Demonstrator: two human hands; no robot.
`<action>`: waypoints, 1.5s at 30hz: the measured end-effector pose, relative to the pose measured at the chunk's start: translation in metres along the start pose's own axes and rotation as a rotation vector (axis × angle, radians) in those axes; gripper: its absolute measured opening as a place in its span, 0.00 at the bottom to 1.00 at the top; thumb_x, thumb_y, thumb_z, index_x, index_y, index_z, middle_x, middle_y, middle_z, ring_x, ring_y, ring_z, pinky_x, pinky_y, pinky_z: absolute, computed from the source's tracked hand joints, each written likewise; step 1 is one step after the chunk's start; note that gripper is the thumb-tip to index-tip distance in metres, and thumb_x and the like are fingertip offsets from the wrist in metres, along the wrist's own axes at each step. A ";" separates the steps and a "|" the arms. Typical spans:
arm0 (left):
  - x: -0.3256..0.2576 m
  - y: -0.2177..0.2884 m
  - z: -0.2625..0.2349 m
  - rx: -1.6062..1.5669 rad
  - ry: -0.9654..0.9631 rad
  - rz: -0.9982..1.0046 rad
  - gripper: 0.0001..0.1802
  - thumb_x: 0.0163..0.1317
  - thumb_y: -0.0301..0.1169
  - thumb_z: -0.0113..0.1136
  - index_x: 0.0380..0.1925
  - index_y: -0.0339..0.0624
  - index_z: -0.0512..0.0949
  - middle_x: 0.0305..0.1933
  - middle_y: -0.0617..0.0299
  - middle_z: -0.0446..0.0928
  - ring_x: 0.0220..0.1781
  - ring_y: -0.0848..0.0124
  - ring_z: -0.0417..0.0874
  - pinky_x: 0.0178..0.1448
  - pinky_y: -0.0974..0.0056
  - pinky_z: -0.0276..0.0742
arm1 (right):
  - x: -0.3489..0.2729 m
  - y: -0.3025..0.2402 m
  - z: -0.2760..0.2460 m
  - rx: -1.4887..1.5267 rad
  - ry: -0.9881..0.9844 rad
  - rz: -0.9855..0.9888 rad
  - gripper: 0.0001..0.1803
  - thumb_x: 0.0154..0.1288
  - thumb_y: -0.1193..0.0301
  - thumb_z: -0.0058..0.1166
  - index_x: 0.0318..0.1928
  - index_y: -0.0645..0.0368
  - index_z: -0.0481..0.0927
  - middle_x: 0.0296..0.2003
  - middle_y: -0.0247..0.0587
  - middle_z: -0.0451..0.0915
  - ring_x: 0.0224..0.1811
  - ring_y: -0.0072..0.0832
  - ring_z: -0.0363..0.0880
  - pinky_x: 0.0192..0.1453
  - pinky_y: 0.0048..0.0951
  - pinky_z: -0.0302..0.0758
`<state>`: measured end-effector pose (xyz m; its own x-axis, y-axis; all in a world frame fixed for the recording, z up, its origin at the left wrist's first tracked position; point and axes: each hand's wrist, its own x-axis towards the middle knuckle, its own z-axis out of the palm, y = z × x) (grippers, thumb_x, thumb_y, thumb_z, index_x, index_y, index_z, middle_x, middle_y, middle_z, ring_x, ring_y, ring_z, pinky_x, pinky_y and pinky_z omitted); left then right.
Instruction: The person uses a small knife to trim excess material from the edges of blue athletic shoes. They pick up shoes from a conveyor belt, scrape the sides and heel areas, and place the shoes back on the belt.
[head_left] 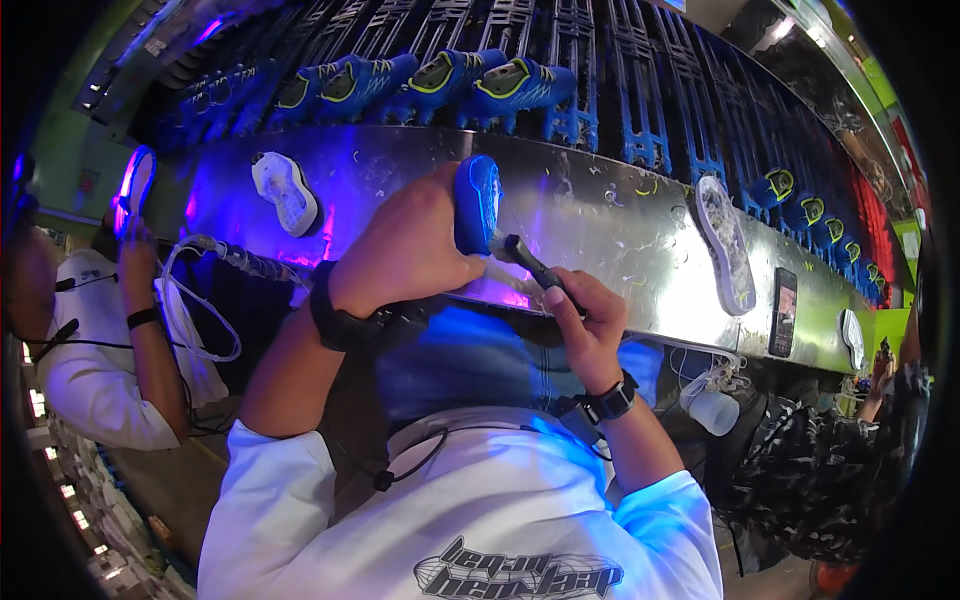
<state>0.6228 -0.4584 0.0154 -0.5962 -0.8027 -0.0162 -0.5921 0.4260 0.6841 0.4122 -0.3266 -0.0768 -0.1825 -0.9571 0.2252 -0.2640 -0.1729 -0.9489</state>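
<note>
My left hand (398, 248) is wrapped round a blue shoe (477, 205), held upright on end above the metal bench. The shoe's underside faces right and glows bright blue in the light; most fingers are hidden behind it. In my right hand (592, 318) is a brush (535, 265) with a dark handle, gripped between thumb and fingers. Its pale bristles meet the lower part of the shoe's underside, or come very close; I cannot tell which. A white shoe sole (284, 193) lies on the bench left of my hands.
Beyond the metal bench (400, 150), several blue shoes (520, 88) hang on dark racks. Another white sole (724, 248) and a phone (785, 312) lie to the right. A co-worker (110, 340) at left holds a shoe (136, 185). A white cup-shaped thing (713, 411) hangs below the bench edge.
</note>
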 end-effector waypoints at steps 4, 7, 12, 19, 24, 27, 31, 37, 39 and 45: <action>0.002 -0.021 0.004 0.002 0.040 0.094 0.45 0.43 0.27 0.79 0.64 0.35 0.69 0.57 0.43 0.78 0.59 0.47 0.81 0.64 0.52 0.77 | -0.008 0.007 0.005 -0.025 0.035 0.038 0.12 0.69 0.71 0.62 0.47 0.67 0.86 0.27 0.44 0.79 0.28 0.29 0.76 0.34 0.30 0.71; 0.000 -0.039 0.008 -0.021 0.083 0.153 0.52 0.43 0.27 0.80 0.70 0.34 0.64 0.64 0.41 0.75 0.65 0.47 0.78 0.70 0.53 0.74 | -0.010 0.007 0.001 -0.109 0.010 0.081 0.12 0.70 0.71 0.63 0.48 0.65 0.86 0.26 0.42 0.79 0.28 0.28 0.76 0.34 0.29 0.71; -0.010 -0.072 0.007 -0.128 0.052 0.054 0.56 0.47 0.30 0.82 0.74 0.34 0.59 0.71 0.46 0.69 0.73 0.53 0.72 0.76 0.54 0.68 | -0.018 -0.014 -0.012 0.029 0.024 0.295 0.14 0.72 0.70 0.61 0.52 0.67 0.86 0.28 0.37 0.82 0.31 0.20 0.76 0.36 0.26 0.71; -0.039 -0.065 0.028 -0.665 -0.040 0.016 0.58 0.61 0.35 0.76 0.80 0.32 0.47 0.80 0.49 0.59 0.80 0.65 0.61 0.81 0.59 0.57 | -0.002 -0.067 -0.036 0.086 -0.030 0.312 0.14 0.72 0.73 0.60 0.52 0.70 0.85 0.28 0.35 0.82 0.31 0.19 0.76 0.36 0.23 0.69; -0.057 -0.013 0.022 -0.743 -0.093 0.056 0.56 0.67 0.36 0.71 0.82 0.33 0.42 0.80 0.49 0.59 0.79 0.66 0.61 0.81 0.60 0.56 | 0.010 -0.085 -0.044 -0.046 -0.027 0.195 0.14 0.70 0.72 0.61 0.49 0.70 0.86 0.27 0.40 0.81 0.29 0.23 0.76 0.35 0.26 0.69; -0.063 0.003 0.021 -0.784 -0.128 0.058 0.54 0.68 0.37 0.70 0.82 0.33 0.43 0.78 0.51 0.61 0.76 0.68 0.65 0.79 0.61 0.59 | 0.011 -0.085 -0.047 -0.108 -0.039 0.137 0.13 0.69 0.71 0.61 0.48 0.69 0.86 0.25 0.43 0.80 0.27 0.26 0.75 0.33 0.30 0.69; -0.064 0.006 0.021 -0.804 -0.135 0.054 0.53 0.69 0.37 0.69 0.81 0.32 0.44 0.75 0.55 0.65 0.72 0.71 0.69 0.76 0.62 0.64 | 0.009 -0.087 -0.051 -0.177 -0.068 0.096 0.12 0.69 0.71 0.61 0.46 0.69 0.86 0.24 0.43 0.79 0.25 0.27 0.74 0.31 0.31 0.68; -0.057 0.010 0.013 -0.979 -0.167 -0.037 0.49 0.70 0.35 0.68 0.81 0.34 0.47 0.69 0.58 0.71 0.66 0.73 0.73 0.73 0.62 0.69 | -0.008 -0.081 -0.047 -0.119 -0.043 0.074 0.11 0.69 0.73 0.61 0.45 0.69 0.86 0.23 0.43 0.77 0.22 0.28 0.72 0.29 0.30 0.66; -0.055 0.008 0.012 -1.022 -0.188 -0.068 0.48 0.71 0.35 0.67 0.81 0.35 0.49 0.68 0.59 0.72 0.64 0.74 0.74 0.72 0.63 0.69 | -0.012 -0.078 -0.044 -0.101 -0.027 0.065 0.10 0.69 0.73 0.61 0.45 0.69 0.86 0.23 0.44 0.76 0.22 0.28 0.71 0.28 0.30 0.66; -0.046 0.011 0.000 -0.950 -0.226 -0.082 0.46 0.71 0.34 0.66 0.80 0.35 0.51 0.65 0.62 0.74 0.62 0.75 0.75 0.70 0.64 0.71 | 0.009 -0.088 -0.046 -0.220 -0.008 0.070 0.11 0.70 0.72 0.61 0.44 0.69 0.86 0.25 0.46 0.79 0.24 0.29 0.74 0.30 0.30 0.68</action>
<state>0.6440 -0.4173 0.0236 -0.7211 -0.6738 -0.1613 -0.0125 -0.2201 0.9754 0.3902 -0.3095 0.0189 -0.2003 -0.9669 0.1583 -0.4510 -0.0525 -0.8910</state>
